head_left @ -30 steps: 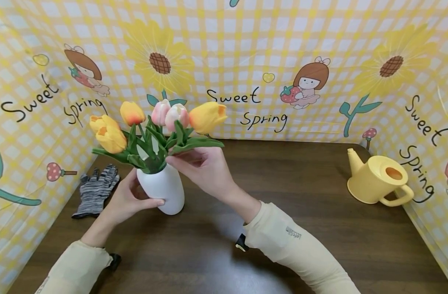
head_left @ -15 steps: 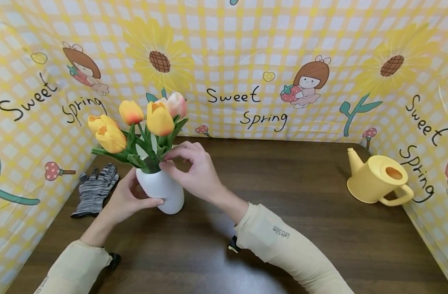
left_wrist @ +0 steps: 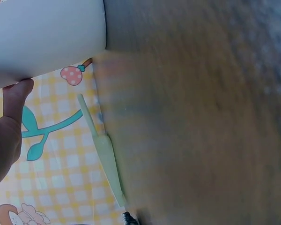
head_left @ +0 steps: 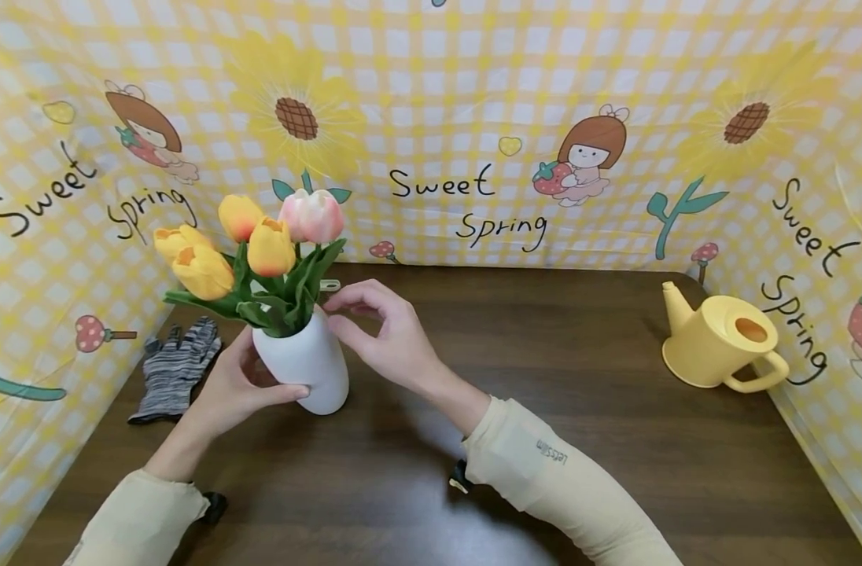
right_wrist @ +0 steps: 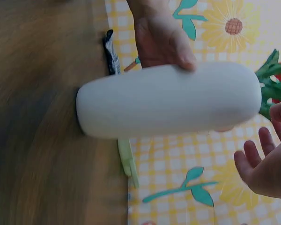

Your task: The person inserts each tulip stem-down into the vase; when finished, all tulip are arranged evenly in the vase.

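Note:
A white vase (head_left: 303, 365) stands on the table, holding yellow tulips (head_left: 271, 248) and pink-white tulips (head_left: 314, 214) with green leaves (head_left: 307, 283). My left hand (head_left: 233, 393) grips the vase from its left side, thumb across the front; in the right wrist view this left hand (right_wrist: 161, 42) lies against the vase's body. Beside the rim, on the right, is my right hand (head_left: 388, 334), its thumb and forefinger parted. The right wrist view has the right hand (right_wrist: 267, 164) near the leaves, fingers loosely bent with nothing held between them.
A grey striped glove (head_left: 176, 369) lies left of the vase. At the far right stands a yellow watering can (head_left: 721, 342). Behind the vase lies a pale green trowel (left_wrist: 105, 154), mostly hidden in the head view. Patterned yellow cloth (head_left: 431, 141) walls the table's back and sides.
One yellow tulip has swung from leaning right to upright among the others, left of the pink ones. My right fingers have drawn away from the stems. My left hand still grips the vase.

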`<state>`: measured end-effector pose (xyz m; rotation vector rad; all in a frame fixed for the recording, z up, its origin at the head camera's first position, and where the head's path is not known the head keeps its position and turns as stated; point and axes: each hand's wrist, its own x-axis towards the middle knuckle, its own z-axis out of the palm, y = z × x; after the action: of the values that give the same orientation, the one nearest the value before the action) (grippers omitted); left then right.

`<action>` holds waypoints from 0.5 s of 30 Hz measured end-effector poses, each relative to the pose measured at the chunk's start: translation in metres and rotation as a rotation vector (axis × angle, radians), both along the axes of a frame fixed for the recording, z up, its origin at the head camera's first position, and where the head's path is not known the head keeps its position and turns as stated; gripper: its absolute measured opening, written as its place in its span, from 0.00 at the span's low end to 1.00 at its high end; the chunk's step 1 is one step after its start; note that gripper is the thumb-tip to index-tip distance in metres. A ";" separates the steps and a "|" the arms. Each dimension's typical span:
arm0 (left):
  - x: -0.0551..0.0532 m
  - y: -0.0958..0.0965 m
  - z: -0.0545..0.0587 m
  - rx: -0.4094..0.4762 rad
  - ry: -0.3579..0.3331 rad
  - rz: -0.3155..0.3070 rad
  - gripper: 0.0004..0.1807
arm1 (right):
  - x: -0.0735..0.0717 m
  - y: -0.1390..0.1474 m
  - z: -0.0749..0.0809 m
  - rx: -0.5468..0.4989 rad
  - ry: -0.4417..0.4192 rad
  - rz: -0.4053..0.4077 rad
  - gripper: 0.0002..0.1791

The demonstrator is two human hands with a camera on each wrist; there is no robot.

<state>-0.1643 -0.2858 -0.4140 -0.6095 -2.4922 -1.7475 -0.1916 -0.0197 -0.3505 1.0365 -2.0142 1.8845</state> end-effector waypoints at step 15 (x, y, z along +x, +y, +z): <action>-0.002 -0.015 0.039 -0.517 0.159 0.062 0.63 | -0.022 0.137 0.025 0.436 0.617 -0.448 0.21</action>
<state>-0.1664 -0.3008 -0.3753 -0.6515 -2.8090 -0.9787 -0.2137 0.1172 -0.3256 0.9817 -2.0591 0.7923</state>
